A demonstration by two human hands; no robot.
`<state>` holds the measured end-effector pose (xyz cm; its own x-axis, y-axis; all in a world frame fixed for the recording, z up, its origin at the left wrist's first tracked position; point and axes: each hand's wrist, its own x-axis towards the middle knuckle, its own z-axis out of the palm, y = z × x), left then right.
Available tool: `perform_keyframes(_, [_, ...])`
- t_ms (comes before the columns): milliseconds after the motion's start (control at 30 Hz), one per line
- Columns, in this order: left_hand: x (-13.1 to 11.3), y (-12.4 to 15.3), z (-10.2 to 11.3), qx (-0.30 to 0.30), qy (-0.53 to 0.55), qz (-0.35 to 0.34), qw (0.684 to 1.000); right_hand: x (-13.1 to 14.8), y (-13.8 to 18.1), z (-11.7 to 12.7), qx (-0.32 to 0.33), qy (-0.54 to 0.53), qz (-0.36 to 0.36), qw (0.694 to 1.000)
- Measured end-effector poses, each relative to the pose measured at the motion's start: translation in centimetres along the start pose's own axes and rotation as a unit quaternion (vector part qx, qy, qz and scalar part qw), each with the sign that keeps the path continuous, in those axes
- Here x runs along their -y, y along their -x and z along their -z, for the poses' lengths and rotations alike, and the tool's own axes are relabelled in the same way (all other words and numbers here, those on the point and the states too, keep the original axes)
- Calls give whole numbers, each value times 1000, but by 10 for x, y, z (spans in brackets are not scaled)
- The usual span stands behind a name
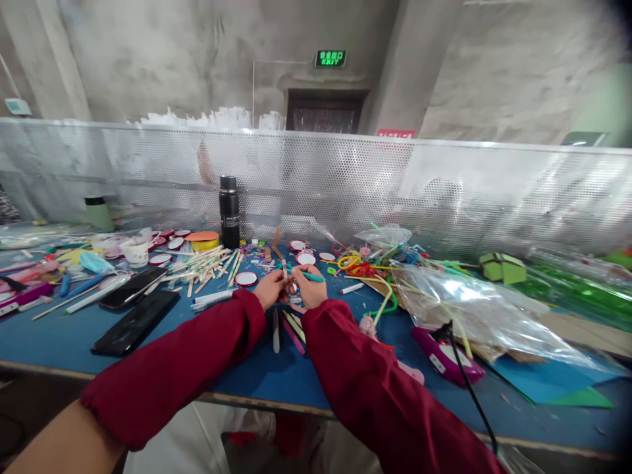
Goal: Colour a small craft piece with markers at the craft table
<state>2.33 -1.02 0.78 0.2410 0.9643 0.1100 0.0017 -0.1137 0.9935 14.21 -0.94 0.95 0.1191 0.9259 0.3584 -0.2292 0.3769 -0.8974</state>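
Both my arms, in dark red sleeves, reach over a blue table (59,336). My left hand (271,288) is closed on a thin wooden craft stick (285,269) that points away from me. My right hand (309,287) is closed round a teal marker pen (313,277), its tip toward the stick. The two hands touch each other above the table. A few more sticks and pens (288,328) lie on the table just under my wrists.
Left: two black phones (134,321), a heap of wooden sticks (210,264), small red-rimmed lids, a white cup (135,251). A black flask (229,211) stands by the perforated metal screen (444,191). Right: coloured pipe cleaners, clear plastic bags (474,309), a purple tool (447,359) with black cable.
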Motion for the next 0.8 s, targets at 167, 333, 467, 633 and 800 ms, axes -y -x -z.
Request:
perform_keyframes(167, [3, -1, 1, -3, -4, -14, 1000, 1, 2, -1, -26, 11, -15, 999])
perform_keyframes(333, [9, -6, 3, -3, -7, -45, 999, 2, 0, -3, -26, -3, -31, 999])
perform_keyframes(467, [13, -9, 5, -4, 1, -62, 998, 0, 0, -3, -16, -22, -40, 999])
perform_keyframes(633, [13, -9, 4, -1, 16, -59, 998, -2, 0, -3, -16, -28, -44, 998])
perform_keyframes(800, [6, -3, 0, -9, 45, -40, 998, -1, -2, -3, -33, -34, -44, 998])
